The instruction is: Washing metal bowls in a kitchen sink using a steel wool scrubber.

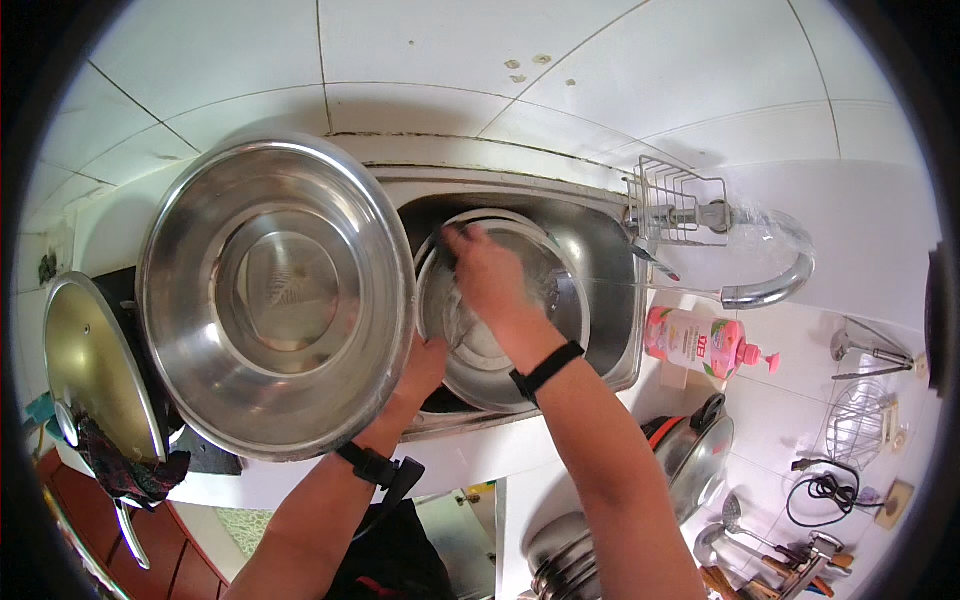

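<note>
A metal basin [577, 330] sits in the stainless steel sink [607, 255], with moving water inside it. My right hand [491, 274] reaches over its far left side, the fingers closed around a small dark scrubbing pad [448, 244] that is blurred and partly covered. My left hand [426, 367] holds the near left rim of the same basin, thumb on the inside; its other fingers are hidden. Left of the sink, a large empty steel basin [292, 281] covers part of my left hand and forearm. From the curved faucet [765, 292] a thin stream runs into the sink basin.
A wire rack [679, 202] hangs by the faucet. To the right stand a pink pump bottle [694, 341] and a lidded pot [694, 465]. Ladles and knives [780, 555] are at lower right. A pan lid [101, 360] with a dark cloth [124, 461] is at far left.
</note>
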`<state>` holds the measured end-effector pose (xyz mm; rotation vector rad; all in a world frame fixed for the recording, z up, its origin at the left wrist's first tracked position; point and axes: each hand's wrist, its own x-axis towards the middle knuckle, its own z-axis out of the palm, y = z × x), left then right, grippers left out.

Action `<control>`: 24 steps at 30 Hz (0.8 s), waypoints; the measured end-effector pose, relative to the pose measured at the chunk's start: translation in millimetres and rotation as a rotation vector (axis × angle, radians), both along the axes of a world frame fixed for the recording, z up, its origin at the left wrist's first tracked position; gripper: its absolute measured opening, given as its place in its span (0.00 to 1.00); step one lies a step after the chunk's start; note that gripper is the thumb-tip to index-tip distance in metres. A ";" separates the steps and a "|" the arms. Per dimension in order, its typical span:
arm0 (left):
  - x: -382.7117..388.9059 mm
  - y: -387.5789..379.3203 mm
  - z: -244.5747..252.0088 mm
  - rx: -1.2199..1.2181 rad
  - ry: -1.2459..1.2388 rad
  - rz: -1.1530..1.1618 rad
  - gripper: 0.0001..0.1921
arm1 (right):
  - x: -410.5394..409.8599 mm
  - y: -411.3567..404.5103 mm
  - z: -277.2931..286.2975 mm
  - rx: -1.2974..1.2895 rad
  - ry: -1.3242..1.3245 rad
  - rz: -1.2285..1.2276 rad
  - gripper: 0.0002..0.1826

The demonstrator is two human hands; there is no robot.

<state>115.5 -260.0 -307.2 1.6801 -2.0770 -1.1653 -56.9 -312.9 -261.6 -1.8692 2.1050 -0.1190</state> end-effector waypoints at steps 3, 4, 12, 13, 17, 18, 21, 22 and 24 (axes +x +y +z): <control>-9.0 3.4 -10.6 0.062 0.255 0.057 0.23 | -42.2 8.7 -20.8 -0.069 0.260 -0.324 0.26; -8.8 3.5 -10.7 0.057 0.294 0.113 0.22 | -49.4 12.1 -22.0 -0.065 0.314 -0.369 0.29; -4.0 -4.4 13.9 0.167 0.245 0.094 0.23 | -73.3 51.8 -3.4 0.372 0.373 -0.818 0.29; -5.0 -9.9 28.0 0.221 0.220 0.083 0.24 | -75.7 56.7 -0.3 0.423 0.330 -0.836 0.29; -12.6 -31.3 80.9 0.754 0.313 0.280 0.24 | -96.0 55.5 -6.9 0.522 0.319 -0.833 0.27; -10.5 -32.2 80.8 0.753 0.308 0.282 0.24 | -93.6 51.6 -9.2 0.409 0.339 -0.771 0.26; -2.4 -30.8 64.4 0.512 0.219 0.079 0.26 | -78.1 31.3 -15.8 0.170 0.343 -0.589 0.25; 0.7 -21.9 39.8 0.384 0.193 0.038 0.26 | -67.7 21.8 -15.3 0.043 0.334 -0.473 0.25; -4.6 -4.5 2.1 0.269 0.166 -0.019 0.27 | -55.4 11.0 -21.2 -0.070 0.239 -0.365 0.26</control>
